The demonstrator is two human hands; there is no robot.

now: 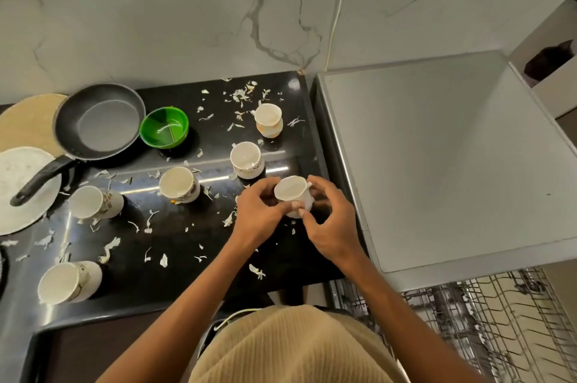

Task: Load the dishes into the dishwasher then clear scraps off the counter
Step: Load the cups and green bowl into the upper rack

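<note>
My left hand [257, 214] and my right hand [331, 220] both hold one white cup [293, 193] just above the black counter [175, 242], near its right edge. Fingers of both hands curl round its sides. Several more white cups stand on the counter: one [246, 159] just behind the held cup, one [269, 119] further back, one [179, 184] in the middle, one [93, 203] to the left and one [68, 281] at the front left. Pale vegetable scraps [240, 95] lie scattered over the counter. The dishwasher's wire rack [487, 314] is pulled out at the lower right.
A dark frying pan [98, 122] lies at the back left, its handle over a white plate [18, 189]. A green bowl [164, 126] sits beside the pan. A round wooden board [28, 120] is behind them. The grey dishwasher top [437, 158] fills the right side.
</note>
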